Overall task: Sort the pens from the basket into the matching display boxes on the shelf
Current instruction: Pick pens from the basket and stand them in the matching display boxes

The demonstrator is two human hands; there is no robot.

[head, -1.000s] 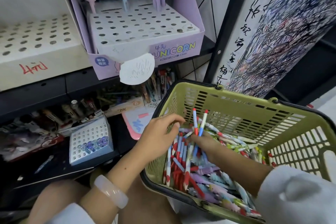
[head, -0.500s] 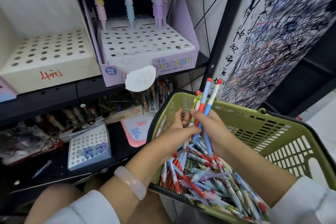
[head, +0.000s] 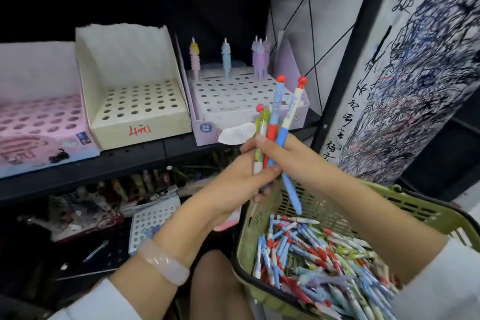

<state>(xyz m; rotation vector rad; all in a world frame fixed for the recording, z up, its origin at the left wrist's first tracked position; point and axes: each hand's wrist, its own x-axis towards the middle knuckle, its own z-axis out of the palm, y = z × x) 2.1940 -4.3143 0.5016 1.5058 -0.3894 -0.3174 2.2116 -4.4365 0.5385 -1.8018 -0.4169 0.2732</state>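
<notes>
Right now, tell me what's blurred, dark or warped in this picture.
Head view: the pink box at the left edge is smeared; the space above the boxes is near black; the lower shelf is dim; the basket rim bows from the wide lens; the held pens are fairly sharp.

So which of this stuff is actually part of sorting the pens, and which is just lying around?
Part of the job:
- pens held up by left hand and right hand
- green basket of loose pens
- cream box, purple box and pink box on the shelf

Just lying about:
- small white holder on the lower shelf
- scribbled test sheet
</notes>
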